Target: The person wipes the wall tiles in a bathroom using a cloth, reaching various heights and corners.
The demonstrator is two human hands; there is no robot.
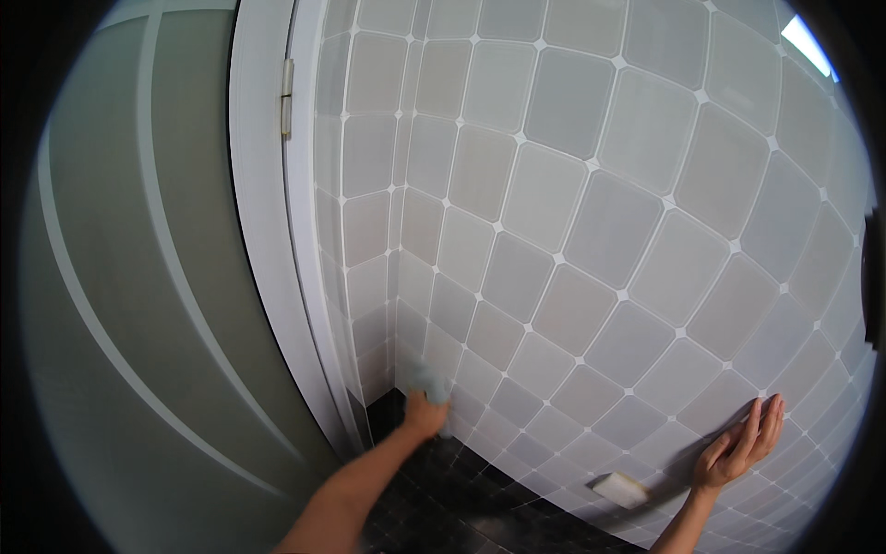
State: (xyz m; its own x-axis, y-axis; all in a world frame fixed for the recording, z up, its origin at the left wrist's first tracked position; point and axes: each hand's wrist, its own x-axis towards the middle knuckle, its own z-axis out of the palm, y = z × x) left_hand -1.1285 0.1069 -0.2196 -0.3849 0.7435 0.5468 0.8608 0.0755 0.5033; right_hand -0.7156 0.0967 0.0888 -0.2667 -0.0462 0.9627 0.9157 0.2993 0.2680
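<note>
Low in the corner, my left hand [425, 415] grips a pale blue-grey cloth [432, 382], which lies against the tiled wall [609, 228] just above the floor. Motion blurs the cloth's upper edge, and my fingers are partly hidden behind it. On the right, my right hand [739, 447] rests flat on the same wall with nothing in it, its fingers pointing up and slightly apart. The wall has pale grey and beige tiles with small white diamond insets.
A door with frosted glass panels [187, 346] and a white frame [266, 208] stands at the left, with a metal hinge [286, 97]. Dark tiles cover the floor [450, 498]. A whitish block-like fitting [621, 490] sits low by the wall, left of my right hand.
</note>
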